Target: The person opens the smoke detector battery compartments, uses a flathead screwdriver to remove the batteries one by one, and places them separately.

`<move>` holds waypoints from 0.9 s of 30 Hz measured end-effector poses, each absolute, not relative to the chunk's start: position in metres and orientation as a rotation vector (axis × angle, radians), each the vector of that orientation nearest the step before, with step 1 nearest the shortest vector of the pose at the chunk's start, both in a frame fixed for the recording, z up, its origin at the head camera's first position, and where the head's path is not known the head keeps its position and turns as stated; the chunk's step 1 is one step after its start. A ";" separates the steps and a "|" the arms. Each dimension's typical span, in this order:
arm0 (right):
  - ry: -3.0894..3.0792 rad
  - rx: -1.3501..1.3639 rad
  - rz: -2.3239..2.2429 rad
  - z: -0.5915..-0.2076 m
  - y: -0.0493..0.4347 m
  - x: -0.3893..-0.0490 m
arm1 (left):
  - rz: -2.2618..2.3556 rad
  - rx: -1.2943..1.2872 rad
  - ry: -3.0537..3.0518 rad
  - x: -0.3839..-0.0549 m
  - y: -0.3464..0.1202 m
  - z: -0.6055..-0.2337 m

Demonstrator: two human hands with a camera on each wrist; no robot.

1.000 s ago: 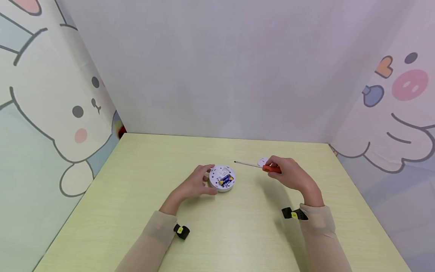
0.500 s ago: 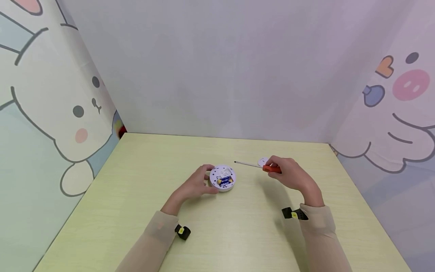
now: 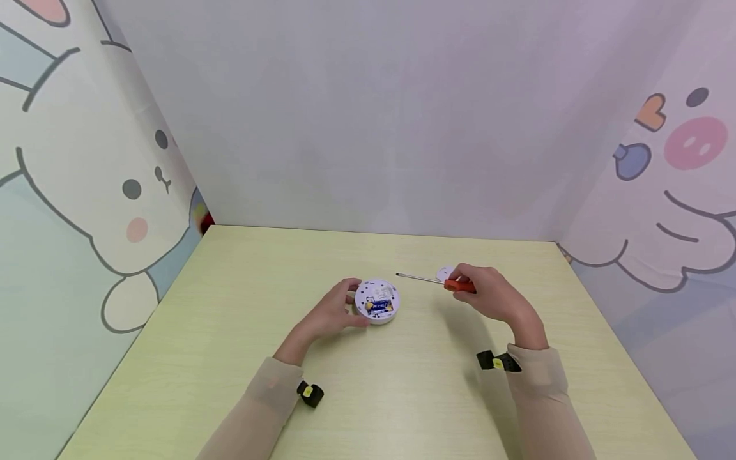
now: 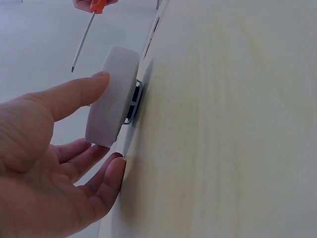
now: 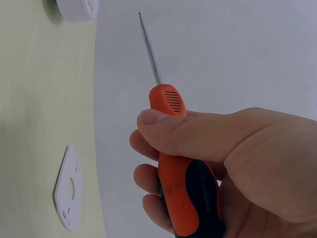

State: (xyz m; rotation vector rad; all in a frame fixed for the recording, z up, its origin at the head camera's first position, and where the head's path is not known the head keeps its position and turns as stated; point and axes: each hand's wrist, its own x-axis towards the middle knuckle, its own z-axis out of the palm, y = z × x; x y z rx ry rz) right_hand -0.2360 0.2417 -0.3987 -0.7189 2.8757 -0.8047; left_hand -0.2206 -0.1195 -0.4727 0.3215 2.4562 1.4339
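A round white smoke detector [image 3: 365,295] is held face down just left of the table's middle, its back turned up and a blue-and-gold battery [image 3: 379,307] showing there. Thumb and fingers of my left hand [image 3: 330,312] hold it by the rim. In the left wrist view the detector's white side [image 4: 113,94] shows, with a dark slotted part [image 4: 133,103] facing close over the table. My right hand [image 3: 490,295] grips a screwdriver by its orange-and-black handle [image 5: 173,191]. Its thin metal shaft [image 5: 151,52] points left, the tip apart from the detector.
A flat white mounting plate [image 5: 69,191] with slots and a central hole lies on the table [image 3: 402,390], partly behind my right hand. A pale curtain [image 3: 368,128] rises behind the table's back edge, with cartoon-printed cloths on both sides.
The smoke detector has turned clockwise in my left hand, so the battery went from slanted to nearly level. My right hand and the screwdriver have stayed in place.
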 end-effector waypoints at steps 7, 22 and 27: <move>2.866 -0.721 -0.810 -0.398 0.241 -0.236 | 1.457 0.315 2.437 -0.220 -0.119 -0.475; 2.846 -0.701 -0.838 -0.398 0.240 -0.234 | 1.433 0.308 2.453 -0.219 -0.117 -0.475; 2.844 -0.706 -0.827 -0.396 0.239 -0.233 | 1.425 0.309 2.458 -0.219 -0.118 -0.475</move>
